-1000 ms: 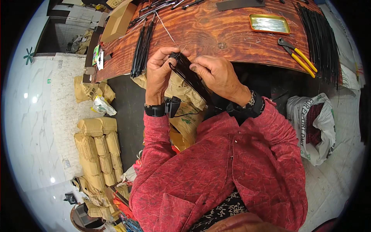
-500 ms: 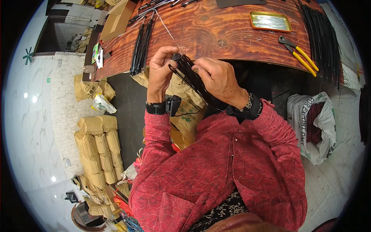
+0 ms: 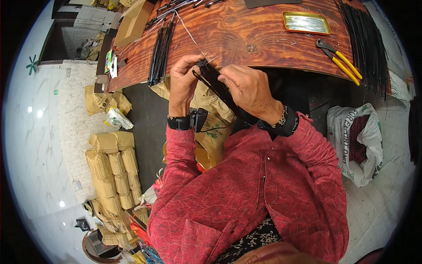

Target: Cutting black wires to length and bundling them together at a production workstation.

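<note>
The wood-grained worktop [image 3: 246, 33] is spreading across the top of the view, its near edge curving in front of the person. A stack of brown wrapped packages [image 3: 114, 169] is standing on the left, well apart from the hands. On the right, a white bag [image 3: 373, 152] is lying open, with dark red cloth showing inside. A broad spread of black strands [image 3: 362, 48] is covering the worktop's right end, some tips hanging past the edge. An open cardboard box [image 3: 132, 24] is sitting at the far left, and a narrower black bundle [image 3: 161, 53] is lying between it and the hands.

The held black bundle [image 3: 220, 88] is slanting at the worktop's near edge, upper end toward the left. The right hand [image 3: 250, 90] is curling its fingers inward, thumb pressing along the bundle's side. The left hand [image 3: 181, 81] is closing thumb and fingers around the upper end.

Yellow-handled cutters [image 3: 332, 52] are resting on the right, just below a yellow-rimmed tray [image 3: 307, 31]. Thin silver pieces [image 3: 305, 22] are filling the tray. A narrow pale strip [image 3: 190, 33] is running down toward the left hand.
</note>
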